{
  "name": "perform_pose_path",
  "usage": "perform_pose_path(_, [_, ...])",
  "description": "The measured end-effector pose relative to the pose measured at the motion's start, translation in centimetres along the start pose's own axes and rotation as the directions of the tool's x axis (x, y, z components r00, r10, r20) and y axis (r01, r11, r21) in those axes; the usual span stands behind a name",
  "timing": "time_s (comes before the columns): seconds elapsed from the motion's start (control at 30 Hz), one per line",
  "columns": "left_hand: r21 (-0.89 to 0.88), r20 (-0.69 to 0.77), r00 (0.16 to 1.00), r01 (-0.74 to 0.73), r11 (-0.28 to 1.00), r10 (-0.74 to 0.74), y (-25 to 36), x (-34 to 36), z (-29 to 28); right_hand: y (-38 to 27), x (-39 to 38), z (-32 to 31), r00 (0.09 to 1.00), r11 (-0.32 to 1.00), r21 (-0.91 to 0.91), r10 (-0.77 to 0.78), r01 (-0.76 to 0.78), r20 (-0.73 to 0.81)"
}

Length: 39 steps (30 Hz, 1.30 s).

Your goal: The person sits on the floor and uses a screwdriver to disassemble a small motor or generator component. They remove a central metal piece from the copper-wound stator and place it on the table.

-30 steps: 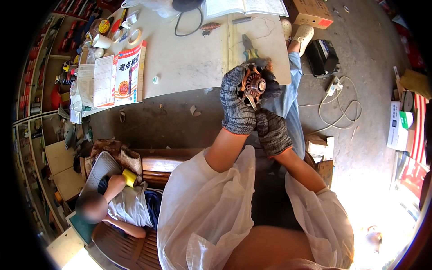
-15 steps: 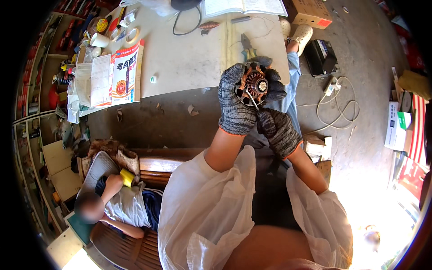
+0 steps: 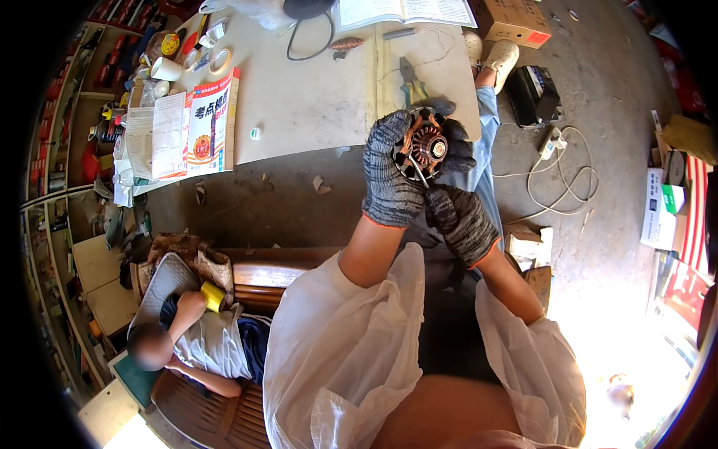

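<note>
My left hand (image 3: 389, 172), in a grey knitted glove with an orange cuff, is closed around a round motor part (image 3: 428, 144). Copper windings ring its inside, and a copper-barred core with a pale shaft end sits in the middle. Dark gloved fingertips wrap its right side. Just below it, my right hand (image 3: 464, 224), gloved alike, grips a thin metal rod-like tool (image 3: 419, 171). This rod slants up to the windings at the part's lower left; its handle end is hidden in the glove. Pliers (image 3: 410, 81) with green handles lie on the table just beyond.
The pale table (image 3: 299, 112) carries an open book (image 3: 404, 10), a red-and-white booklet (image 3: 212, 127), tape rolls and a white cup (image 3: 166, 69). A person (image 3: 213, 344) lies on a wooden bench at lower left. Another person's leg (image 3: 486, 127) shows beside the table. A cable (image 3: 557, 193) loops over the floor.
The motor part has tilted slightly and its centre sits a little lower. The tool stays against its lower left, and both hands keep their grip.
</note>
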<state>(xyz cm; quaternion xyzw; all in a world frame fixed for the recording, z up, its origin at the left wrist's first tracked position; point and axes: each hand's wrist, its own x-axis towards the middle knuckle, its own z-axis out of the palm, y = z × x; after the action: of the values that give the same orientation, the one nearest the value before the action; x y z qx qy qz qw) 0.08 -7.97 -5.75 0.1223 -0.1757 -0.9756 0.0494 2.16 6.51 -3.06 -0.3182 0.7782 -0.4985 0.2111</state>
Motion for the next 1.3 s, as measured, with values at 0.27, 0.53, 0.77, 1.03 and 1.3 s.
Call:
perform_pose_path(0.27, [-0.122, 0.043, 0.997, -0.057, 0.991, 0.063, 0.1, -0.9, 1.8, 0.8, 0.0, 0.9, 0.992, 0.993, -0.087, -0.083, 0.075, -0.092])
perform_pose_path(0.53, [-0.072, 0.110, 0.991, -0.068, 0.995, 0.076, 1.1, -1.6, 2.9, 1.3, -0.1, -0.1, 0.989, 0.979, -0.165, -0.133, 0.120, -0.067])
perform_pose_path(0.77, [-0.063, 0.078, 0.990, -0.115, 0.991, 0.120, 0.5, -1.2, 2.6, 1.3, -0.1, 0.1, 0.993, 0.983, -0.180, 0.000, -0.022, -0.120])
perform_pose_path(1.03, [0.053, -0.081, 0.992, -0.097, 0.994, 0.101, -0.2, -1.3, 2.7, 2.2, -0.4, 2.9, 0.931, 0.985, -0.095, 0.100, -0.142, -0.350])
perform_pose_path(1.3, [0.075, -0.201, 0.961, -0.180, 0.981, 0.192, -0.1, -0.5, 3.6, 3.6, 1.2, 4.1, 0.896, 0.935, -0.284, 0.071, -0.213, -0.439])
